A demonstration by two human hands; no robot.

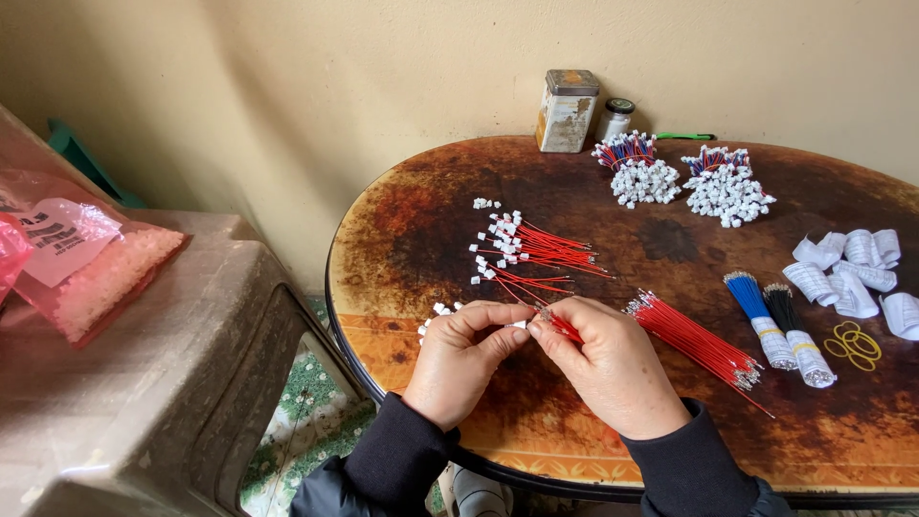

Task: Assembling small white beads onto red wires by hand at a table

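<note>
- The person sits at an oval brown table, and both hands meet just above its near edge.
- The left hand is closed in a pinch; between thumb and forefinger it grips a small white connector.
- The right hand is also closed in a pinch, and it grasps a thin red wire close to its end, which points toward the connector.
- Wire end and connector are almost touching between the fingertips; whether the wire is already inside cannot be told, because the fingers cover the joint.
- The step in hand seems to be the pushing of one red wire into a white connector.
- The next move probably calls for a fine alignment of the metal tip with the small opening, then a short, straight push; a tilted wire could bend.
- Just behind the hands lie the finished red wires with white connectors, spread loosely on the table.
- A few loose white connectors lie just beside the left hand.
- To the right of the right hand lies a bundle of bare red wires; a blue wire bundle and a black wire bundle lie further right.
</note>
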